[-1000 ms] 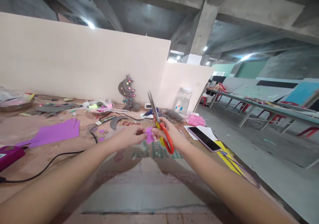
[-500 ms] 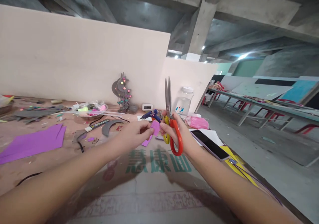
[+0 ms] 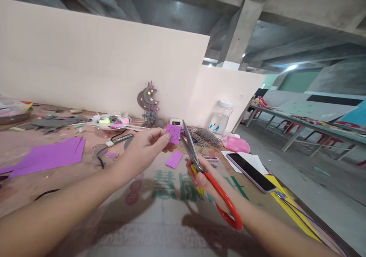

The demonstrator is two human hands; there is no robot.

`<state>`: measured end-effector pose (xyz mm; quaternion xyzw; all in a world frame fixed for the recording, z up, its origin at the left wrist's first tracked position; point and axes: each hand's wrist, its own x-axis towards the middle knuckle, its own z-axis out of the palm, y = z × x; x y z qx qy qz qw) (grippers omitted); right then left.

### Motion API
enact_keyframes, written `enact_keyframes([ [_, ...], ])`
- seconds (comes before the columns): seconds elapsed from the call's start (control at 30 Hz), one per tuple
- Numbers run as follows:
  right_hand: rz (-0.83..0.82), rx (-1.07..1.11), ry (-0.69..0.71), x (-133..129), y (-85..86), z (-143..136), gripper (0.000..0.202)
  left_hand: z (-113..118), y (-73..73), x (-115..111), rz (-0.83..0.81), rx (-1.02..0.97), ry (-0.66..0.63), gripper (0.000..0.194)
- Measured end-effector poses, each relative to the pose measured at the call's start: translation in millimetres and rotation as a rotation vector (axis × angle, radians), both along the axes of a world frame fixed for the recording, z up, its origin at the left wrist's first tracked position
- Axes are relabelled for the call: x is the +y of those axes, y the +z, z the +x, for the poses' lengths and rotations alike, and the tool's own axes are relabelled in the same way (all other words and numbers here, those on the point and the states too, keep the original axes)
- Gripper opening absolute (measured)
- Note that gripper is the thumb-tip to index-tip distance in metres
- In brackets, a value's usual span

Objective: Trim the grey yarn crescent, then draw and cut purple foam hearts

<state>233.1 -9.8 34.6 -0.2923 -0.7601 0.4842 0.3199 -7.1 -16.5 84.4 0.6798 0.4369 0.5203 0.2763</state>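
Observation:
My left hand (image 3: 153,144) pinches a small purple card (image 3: 173,134) with a flower outline drawn on it, held up above the table. In my right hand (image 3: 201,175) is a pair of scissors (image 3: 197,162) with one red handle and one yellow handle. Their blades point up and to the left, slightly parted, close to the card's right edge. Below the card, a second purple piece (image 3: 174,160) lies flat on the table.
Larger purple sheets (image 3: 54,156) lie at left. Behind stand a grey crescent ornament (image 3: 148,102) with coloured balls, a bowl of scraps (image 3: 111,121), grey yarn (image 3: 206,136) and a clear jar (image 3: 220,116). A phone (image 3: 251,172) rests on the right over white paper.
My left hand has lifted and turned the purple card so its drawing shows. The scissors have tilted left, their blades now near the card. The view has shifted a little left.

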Motion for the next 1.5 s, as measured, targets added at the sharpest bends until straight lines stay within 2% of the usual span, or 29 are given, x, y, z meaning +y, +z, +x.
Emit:
enact_keyframes([
  [0.13, -0.052, 0.001, 0.045, -3, -1.6, -5, 0.058, 4, -0.9, -2, 0.024, -0.028, -0.057, 0.033],
  [0.43, 0.004, -0.015, 0.036, -5, -2.3, -8, 0.058, 7, -7.6, -2, 0.022, 0.041, -0.011, 0.035],
  [0.77, -0.032, -0.016, 0.016, -7, -3.0, -6, 0.054, 9, -9.0, -4, -0.076, 0.094, -0.001, 0.036],
  [1.5, -0.069, 0.044, -0.007, -2, -10.6, -7, 0.055, 10, -12.2, 3, -0.188, -0.079, -0.14, 0.037],
])
